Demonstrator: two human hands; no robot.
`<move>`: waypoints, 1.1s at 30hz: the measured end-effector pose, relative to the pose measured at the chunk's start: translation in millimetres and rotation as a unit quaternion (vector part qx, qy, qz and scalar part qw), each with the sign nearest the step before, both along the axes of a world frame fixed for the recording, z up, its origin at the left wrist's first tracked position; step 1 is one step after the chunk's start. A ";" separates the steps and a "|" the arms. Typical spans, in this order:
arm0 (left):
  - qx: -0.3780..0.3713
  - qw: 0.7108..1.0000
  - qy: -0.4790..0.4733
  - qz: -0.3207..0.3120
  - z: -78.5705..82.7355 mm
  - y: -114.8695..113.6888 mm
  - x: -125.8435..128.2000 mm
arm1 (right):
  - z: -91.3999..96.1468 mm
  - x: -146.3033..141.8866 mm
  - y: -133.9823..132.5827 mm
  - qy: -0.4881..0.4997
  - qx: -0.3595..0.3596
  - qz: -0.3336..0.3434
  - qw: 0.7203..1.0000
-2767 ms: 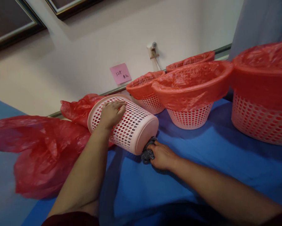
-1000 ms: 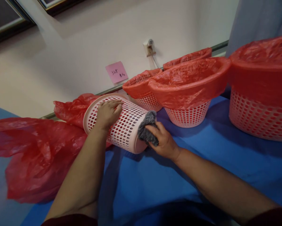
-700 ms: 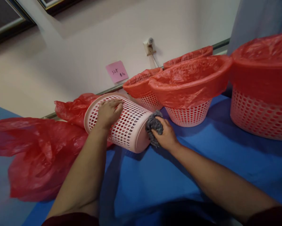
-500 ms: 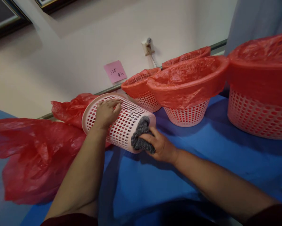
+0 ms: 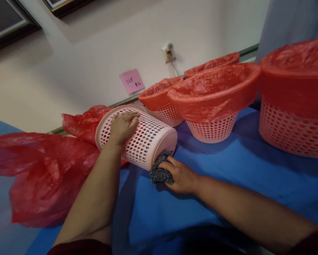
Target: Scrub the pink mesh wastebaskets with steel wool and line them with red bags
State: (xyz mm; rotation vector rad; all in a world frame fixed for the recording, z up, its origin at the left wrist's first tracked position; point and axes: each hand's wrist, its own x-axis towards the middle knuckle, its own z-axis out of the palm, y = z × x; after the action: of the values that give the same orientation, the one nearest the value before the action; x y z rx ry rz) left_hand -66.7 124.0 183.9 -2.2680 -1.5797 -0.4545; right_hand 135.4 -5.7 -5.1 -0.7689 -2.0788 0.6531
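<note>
A pale pink perforated plastic basket [image 5: 142,136] lies on its side on the blue-covered table, its base turned to the lower right. My left hand [image 5: 124,126] rests on the upper side of the basket near the rim, fingers stretched out and lying flat. In my right hand [image 5: 181,176] is a bunched dark grey cloth [image 5: 161,169], pressed against the lower edge of the basket's base. Part of the cloth is hidden by the fingers. A crumpled red plastic bag [image 5: 49,177] spreads at the left, beside the basket's rim.
Several upright pink baskets with red liners stand along the wall, including a middle one [image 5: 210,129] and a large one [image 5: 294,131] at right. A pink note [image 5: 132,80] and a socket [image 5: 168,54] are on the wall. Blue cloth [image 5: 228,170] covers the table.
My right hand has moved the grey cloth down from the basket's side near the base to the lower edge of the base. My left hand stays on the basket.
</note>
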 end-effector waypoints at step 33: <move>0.021 1.000 -0.008 -0.001 -1.8 1.4 -3.2 | -12.2 21.1 73.0 0.294 -0.151 -0.210 0.920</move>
State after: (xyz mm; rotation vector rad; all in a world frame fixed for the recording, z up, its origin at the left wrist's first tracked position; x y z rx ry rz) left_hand -69.9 125.4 182.1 -2.2404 -1.5611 -0.5028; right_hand 156.5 67.3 -17.3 -1.0065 -1.2314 0.8445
